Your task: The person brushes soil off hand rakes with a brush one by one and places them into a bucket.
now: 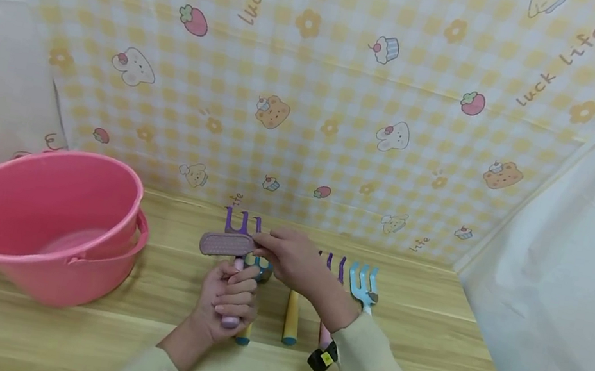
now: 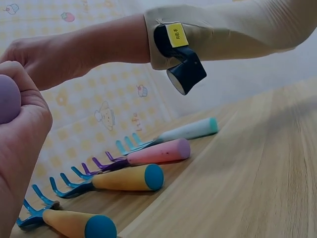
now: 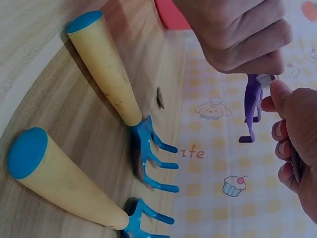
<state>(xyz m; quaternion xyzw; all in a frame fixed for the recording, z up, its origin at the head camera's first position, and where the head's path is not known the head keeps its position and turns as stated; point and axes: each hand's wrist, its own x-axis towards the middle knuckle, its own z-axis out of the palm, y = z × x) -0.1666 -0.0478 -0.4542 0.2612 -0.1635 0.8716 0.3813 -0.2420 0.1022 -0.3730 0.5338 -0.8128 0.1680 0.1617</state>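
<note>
My left hand (image 1: 229,298) grips the pink-lilac handle (image 1: 230,321) of a small hand rake upright, its purple tines (image 1: 243,222) pointing up. With thumb and fingers my right hand (image 1: 291,262) holds a flat, oblong mauve piece with a dotted face (image 1: 226,244); its kind is unclear. It lies across the rake's neck in the head view, partly hiding it. From the right wrist, the purple rake (image 3: 251,99) shows below my left hand (image 3: 242,34), beside the right fingers.
Several hand rakes lie on the wooden table (image 1: 421,361): yellow-handled ones with blue tines (image 2: 129,177), a pink one with purple tines (image 2: 159,151) and a pale mint-handled one (image 2: 190,130). A pink bucket (image 1: 48,282) stands at left. Behind hangs a checked cloth (image 1: 324,164).
</note>
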